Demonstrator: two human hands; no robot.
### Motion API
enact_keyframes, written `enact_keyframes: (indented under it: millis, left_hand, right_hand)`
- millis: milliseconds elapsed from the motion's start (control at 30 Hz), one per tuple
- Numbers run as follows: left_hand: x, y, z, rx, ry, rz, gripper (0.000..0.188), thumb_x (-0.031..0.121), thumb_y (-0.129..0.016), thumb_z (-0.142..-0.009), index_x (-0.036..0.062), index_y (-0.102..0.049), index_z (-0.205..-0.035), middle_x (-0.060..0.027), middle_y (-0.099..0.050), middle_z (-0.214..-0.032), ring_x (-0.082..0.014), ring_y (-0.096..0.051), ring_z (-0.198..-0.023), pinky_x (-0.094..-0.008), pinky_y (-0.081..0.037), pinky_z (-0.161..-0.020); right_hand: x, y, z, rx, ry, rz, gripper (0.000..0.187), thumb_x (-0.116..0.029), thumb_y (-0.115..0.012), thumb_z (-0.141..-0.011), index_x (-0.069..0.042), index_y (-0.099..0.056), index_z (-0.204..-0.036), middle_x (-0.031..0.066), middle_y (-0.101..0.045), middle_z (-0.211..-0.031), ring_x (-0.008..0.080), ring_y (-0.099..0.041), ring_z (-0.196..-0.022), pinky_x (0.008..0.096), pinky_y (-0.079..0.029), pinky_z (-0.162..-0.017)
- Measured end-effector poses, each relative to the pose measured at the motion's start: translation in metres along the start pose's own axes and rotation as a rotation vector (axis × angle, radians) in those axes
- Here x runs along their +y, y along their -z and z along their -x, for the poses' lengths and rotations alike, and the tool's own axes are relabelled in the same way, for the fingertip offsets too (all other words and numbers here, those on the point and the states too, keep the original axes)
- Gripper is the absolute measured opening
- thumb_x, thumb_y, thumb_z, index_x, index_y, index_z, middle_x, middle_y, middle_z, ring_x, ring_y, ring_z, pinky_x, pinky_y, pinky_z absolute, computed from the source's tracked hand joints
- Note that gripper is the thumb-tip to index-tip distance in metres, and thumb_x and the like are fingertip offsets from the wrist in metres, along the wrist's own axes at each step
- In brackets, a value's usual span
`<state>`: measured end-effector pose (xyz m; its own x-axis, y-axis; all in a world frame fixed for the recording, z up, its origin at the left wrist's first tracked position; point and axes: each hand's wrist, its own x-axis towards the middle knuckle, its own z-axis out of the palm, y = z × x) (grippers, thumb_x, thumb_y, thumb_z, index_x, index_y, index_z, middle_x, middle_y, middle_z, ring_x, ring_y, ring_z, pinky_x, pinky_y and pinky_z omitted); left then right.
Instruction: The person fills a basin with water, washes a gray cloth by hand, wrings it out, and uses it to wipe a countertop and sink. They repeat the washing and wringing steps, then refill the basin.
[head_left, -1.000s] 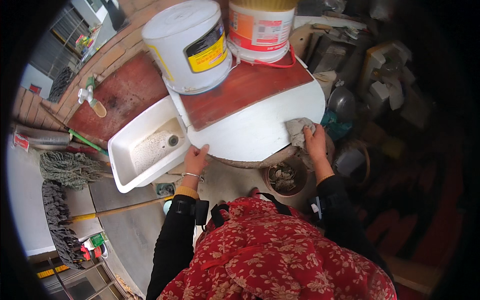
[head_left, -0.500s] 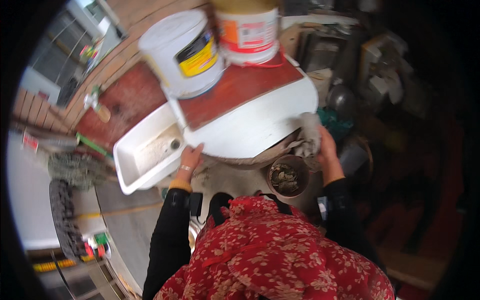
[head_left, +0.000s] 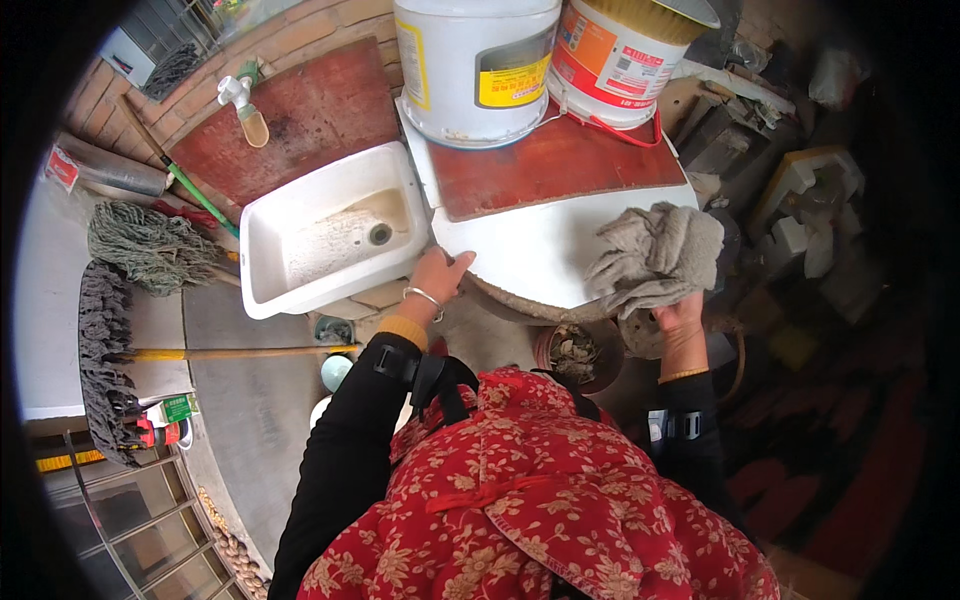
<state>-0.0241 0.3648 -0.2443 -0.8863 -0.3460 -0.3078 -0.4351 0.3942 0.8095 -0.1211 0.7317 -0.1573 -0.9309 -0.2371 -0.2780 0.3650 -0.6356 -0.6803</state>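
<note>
My right hand (head_left: 683,315) is closed on a crumpled grey cloth (head_left: 660,255), held at the right front edge of a white rounded board (head_left: 530,245). The cloth covers most of its fingers. At the board's left front edge, beside the sink's corner, my left hand (head_left: 438,275) has its thumb apart from the fingers and holds nothing I can see. A white rectangular sink (head_left: 275,290) with a dark drain hole stands left of the board. A dark red panel (head_left: 560,180) lies across the back of the white board.
On the red panel stand a white bucket (head_left: 475,60) and a red-and-white bucket (head_left: 615,65). A tap (head_left: 236,92) is behind the sink. A bin of scraps (head_left: 600,375) sits below the board. Mops (head_left: 105,350) lean at left; clutter (head_left: 790,220) fills the right.
The view has shifted, so the buckets and sink sit further right and higher. My right hand has turned, and the cloth now lies over the board's edge. My left hand stays by the sink corner.
</note>
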Motion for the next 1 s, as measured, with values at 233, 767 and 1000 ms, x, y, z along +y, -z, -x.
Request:
enact_keyframes:
  millis: [233,767,1000]
  left_hand:
    - [0.024,0.053,0.001,0.103,-0.157,-0.353,0.047,0.039,-0.07,-0.083,-0.0031,-0.059,-0.101,-0.0178,-0.065,-0.093,-0.0346,-0.062,-0.085,-0.0441,-0.049,-0.076]
    - [0.039,0.078,-0.063,0.062,-0.839,-0.453,0.078,0.03,-0.077,-0.074,-0.01,-0.043,-0.132,-0.025,-0.042,-0.139,-0.0413,-0.039,-0.13,-0.0476,-0.029,-0.112]
    - [0.046,0.093,-0.078,-0.007,-0.81,-0.401,0.055,0.019,-0.072,-0.081,-0.0067,-0.05,-0.124,-0.0208,-0.051,-0.129,-0.0367,-0.05,-0.121,-0.0441,-0.04,-0.103]
  right_hand:
    - [0.03,-0.109,-0.039,-0.265,0.332,0.659,0.045,-0.026,-0.048,-0.1,-0.002,-0.045,-0.138,0.0147,-0.055,-0.131,0.0274,-0.055,-0.117,0.0391,-0.044,-0.1]
    - [0.152,-0.155,-0.105,-0.003,0.428,2.057,0.056,-0.038,-0.052,-0.094,-0.017,-0.04,-0.145,0.0122,-0.032,-0.153,0.0292,-0.026,-0.144,0.0501,-0.02,-0.116]
    - [0.12,-0.128,-0.128,0.234,0.383,2.064,0.055,-0.037,-0.05,-0.095,-0.016,-0.04,-0.145,0.0128,-0.03,-0.154,0.0301,-0.026,-0.144,0.0487,-0.02,-0.116]
